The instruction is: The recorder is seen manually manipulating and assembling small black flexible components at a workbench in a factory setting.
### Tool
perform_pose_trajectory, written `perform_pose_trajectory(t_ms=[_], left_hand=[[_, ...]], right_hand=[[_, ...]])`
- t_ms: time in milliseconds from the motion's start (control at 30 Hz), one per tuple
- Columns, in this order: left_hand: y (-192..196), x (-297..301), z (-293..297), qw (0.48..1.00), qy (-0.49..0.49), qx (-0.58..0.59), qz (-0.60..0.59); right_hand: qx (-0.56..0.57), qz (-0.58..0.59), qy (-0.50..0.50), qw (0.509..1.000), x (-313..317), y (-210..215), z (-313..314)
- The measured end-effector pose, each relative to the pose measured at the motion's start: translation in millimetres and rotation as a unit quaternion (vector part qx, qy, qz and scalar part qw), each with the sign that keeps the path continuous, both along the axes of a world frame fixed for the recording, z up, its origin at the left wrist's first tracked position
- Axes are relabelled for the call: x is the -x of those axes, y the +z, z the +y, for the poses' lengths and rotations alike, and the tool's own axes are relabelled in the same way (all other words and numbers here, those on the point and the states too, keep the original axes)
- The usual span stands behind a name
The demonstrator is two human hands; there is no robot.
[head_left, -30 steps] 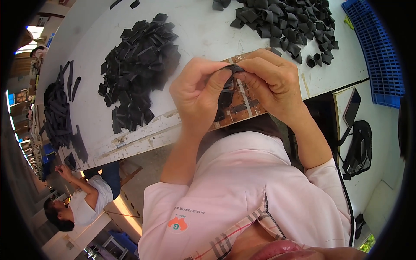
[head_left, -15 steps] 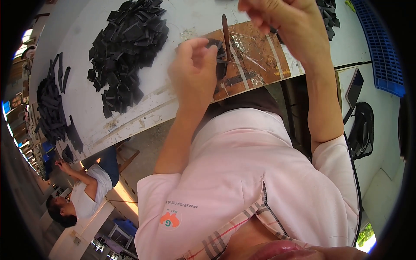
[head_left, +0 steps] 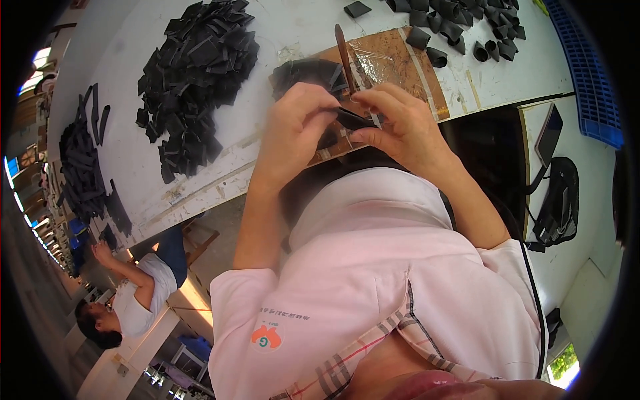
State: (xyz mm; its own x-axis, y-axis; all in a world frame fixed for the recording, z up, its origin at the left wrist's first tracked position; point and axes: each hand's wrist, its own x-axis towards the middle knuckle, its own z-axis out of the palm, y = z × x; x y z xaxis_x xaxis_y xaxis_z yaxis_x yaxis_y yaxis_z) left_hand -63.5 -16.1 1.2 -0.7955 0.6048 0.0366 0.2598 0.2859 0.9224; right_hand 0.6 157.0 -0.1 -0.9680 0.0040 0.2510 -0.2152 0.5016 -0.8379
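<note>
A small black fabric piece [head_left: 353, 120] is pinched between my two hands, over the near edge of a brown board [head_left: 397, 57]. My left hand [head_left: 300, 123] grips its left end, and my right hand [head_left: 400, 123] holds the right end with thumb and fingers. Just beyond them a dark slender tool with a rounded handle [head_left: 342, 50] lies on the board. More flat black pieces [head_left: 310, 72] are stacked behind my left hand. Whether the held piece is folded is hard to tell.
A big heap of flat black pieces [head_left: 200, 63] spreads at the left, with black strips [head_left: 80, 163] beyond. Curled black pieces [head_left: 460, 23] gather at the far right, near a blue plastic crate [head_left: 587, 80]. Another person [head_left: 137, 293] sits at lower left.
My right hand has come down from the far right to meet my left hand, which has shifted slightly nearer. A black piece now shows between them.
</note>
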Motion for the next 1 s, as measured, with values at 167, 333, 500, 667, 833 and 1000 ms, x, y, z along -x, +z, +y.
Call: perform_pose_trajectory(t_ms=[167,333,500,667,833,1000], left_hand=[[17.6,-23.9,22.2,0.948,0.206,-0.203,-0.136],[17.7,-29.0,18.7,0.893,0.209,-0.277,-0.289],[20.2,-22.7,22.0,0.89,0.199,-0.255,-0.32],[18.8,-25.3,23.6,0.906,0.193,-0.236,-0.292],[16.8,-34.3,28.9,0.966,0.136,-0.188,-0.117],[2.8,-45.5,39.8,0.969,0.212,-0.087,0.096]], right_hand=[[-0.1,0.028,-0.02,0.994,-3.9,4.5,-5.6],[-0.183,0.138,-0.051,0.972,1.4,11.0,-7.9],[-0.275,0.15,-0.047,0.948,1.3,11.6,-9.4],[-0.082,0.025,-0.014,0.996,0.2,22.6,-4.6],[0.005,0.054,0.021,0.998,-0.5,27.3,0.9],[-0.218,0.202,-0.001,0.955,2.5,23.2,-3.6]])
